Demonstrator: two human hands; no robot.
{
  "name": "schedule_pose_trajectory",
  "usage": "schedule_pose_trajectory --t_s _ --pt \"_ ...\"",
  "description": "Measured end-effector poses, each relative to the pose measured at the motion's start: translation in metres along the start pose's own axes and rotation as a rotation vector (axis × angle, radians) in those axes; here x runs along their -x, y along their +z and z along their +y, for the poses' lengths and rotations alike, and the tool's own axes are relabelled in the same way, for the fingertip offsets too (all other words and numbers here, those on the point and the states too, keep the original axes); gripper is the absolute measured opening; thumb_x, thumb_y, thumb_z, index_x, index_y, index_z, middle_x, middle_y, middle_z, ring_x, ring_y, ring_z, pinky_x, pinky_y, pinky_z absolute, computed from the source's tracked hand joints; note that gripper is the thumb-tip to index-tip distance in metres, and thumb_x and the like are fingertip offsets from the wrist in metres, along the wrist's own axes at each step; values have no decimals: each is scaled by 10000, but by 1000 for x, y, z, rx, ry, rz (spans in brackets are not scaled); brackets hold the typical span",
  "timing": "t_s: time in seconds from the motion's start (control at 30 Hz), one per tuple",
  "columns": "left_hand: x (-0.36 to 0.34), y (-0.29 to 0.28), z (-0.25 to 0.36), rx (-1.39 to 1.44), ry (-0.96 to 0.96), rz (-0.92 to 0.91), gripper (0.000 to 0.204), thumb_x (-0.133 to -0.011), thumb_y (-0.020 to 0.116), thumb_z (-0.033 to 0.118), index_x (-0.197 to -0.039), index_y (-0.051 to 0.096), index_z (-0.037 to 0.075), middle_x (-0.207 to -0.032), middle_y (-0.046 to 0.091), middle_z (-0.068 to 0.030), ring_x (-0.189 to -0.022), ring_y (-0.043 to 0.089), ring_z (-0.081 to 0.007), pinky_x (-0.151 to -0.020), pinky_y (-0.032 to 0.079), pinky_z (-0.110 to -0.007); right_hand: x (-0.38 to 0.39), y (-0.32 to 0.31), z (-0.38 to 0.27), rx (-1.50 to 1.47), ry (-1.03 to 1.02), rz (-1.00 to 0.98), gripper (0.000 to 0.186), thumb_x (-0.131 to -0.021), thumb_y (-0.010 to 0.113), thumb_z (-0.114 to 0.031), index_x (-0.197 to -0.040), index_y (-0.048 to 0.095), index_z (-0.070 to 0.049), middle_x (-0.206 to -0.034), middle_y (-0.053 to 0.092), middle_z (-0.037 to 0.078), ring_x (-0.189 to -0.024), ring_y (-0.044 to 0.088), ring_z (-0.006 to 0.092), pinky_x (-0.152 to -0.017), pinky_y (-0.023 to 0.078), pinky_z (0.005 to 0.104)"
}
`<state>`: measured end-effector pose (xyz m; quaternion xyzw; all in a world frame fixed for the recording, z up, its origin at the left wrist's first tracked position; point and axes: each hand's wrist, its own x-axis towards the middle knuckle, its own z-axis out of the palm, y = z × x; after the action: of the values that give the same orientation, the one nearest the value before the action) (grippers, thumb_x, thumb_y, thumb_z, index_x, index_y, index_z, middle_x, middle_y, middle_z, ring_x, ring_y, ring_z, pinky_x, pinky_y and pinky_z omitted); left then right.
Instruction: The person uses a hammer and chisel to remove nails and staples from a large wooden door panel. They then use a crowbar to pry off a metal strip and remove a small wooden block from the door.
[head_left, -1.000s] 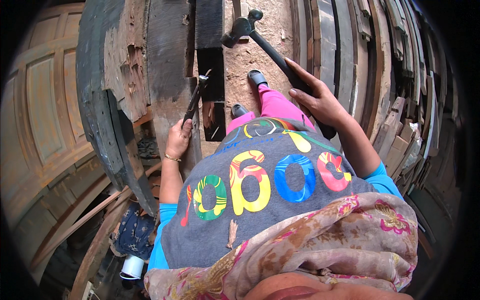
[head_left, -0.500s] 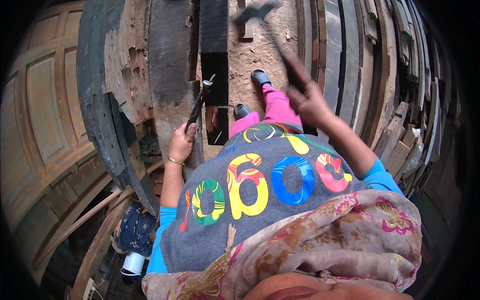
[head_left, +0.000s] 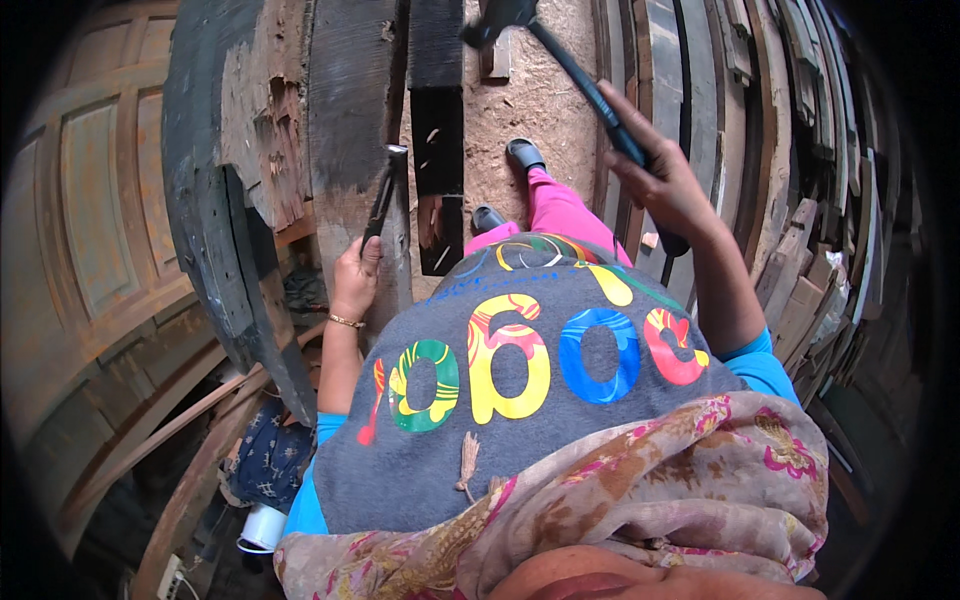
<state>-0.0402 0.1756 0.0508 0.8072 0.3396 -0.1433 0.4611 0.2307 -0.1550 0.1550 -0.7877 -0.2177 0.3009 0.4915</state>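
My left hand (head_left: 356, 282) is closed round a slim dark tool with a shiny metal end (head_left: 381, 198); its exact kind does not show clearly. The tool points away from me over a weathered plank (head_left: 350, 110). Beside it runs a blackened beam (head_left: 435, 178) with pale slits and a reddish-brown patch in its near part. Raised at the right, my right hand (head_left: 662, 178) grips the dark handle of a hammer (head_left: 580, 80). The hammer's head is up at the far edge of the view, above the sandy ground and apart from the beam.
A thick, splintered timber (head_left: 205, 150) stands left of the plank, with panelled wooden doors (head_left: 95, 210) beyond it. Stacked boards (head_left: 665, 90) line the right side. My shod feet (head_left: 525, 154) are on sandy ground. A white bucket (head_left: 263, 527) sits at the lower left.
The tool in my left hand has shifted left, off the dark beam's opening and over the plank. My right hand with the hammer has moved right and toward me.
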Motion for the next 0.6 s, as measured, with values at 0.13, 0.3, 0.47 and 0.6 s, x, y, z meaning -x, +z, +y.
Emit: schedule_pose_trajectory --t_s 0.13,0.3,0.47,0.6 --pt "-8 -7 -9 78 -107 169 572 -912 454 557 -769 555 13 -561 494 -41 -531 487 -127 -536 412 -296 -38 20 -15 346 -356 -122 610 -860 587 -95 -1408 357 -229 -886 618 190 -644 595 270 -662 493 408" --pt "-27 0 -9 150 -102 380 554 -911 463 550 -749 566 31 -538 479 -27 -514 489 -129 -523 407 -293 -117 32 -78 727 -476 -384 571 -897 542 -146 -1400 338 -321 -914 646 183 -728 635 327 -691 512 439" --pt "-11 30 -4 333 -118 467 543 -912 476 534 -734 548 26 -534 470 -23 -495 476 -130 -489 389 -300 -187 19 -109 1541 -488 -671 574 -883 549 -117 -1400 364 -287 -830 631 141 -683 621 251 -690 514 395" --pt "7 61 -8 394 -147 578 533 -914 484 522 -726 535 25 -529 460 -24 -489 470 -127 -476 383 -314 -219 10 -132 1385 -775 -758 563 -893 527 -108 -1404 353 -270 -1108 604 114 -931 618 272 -880 496 385"
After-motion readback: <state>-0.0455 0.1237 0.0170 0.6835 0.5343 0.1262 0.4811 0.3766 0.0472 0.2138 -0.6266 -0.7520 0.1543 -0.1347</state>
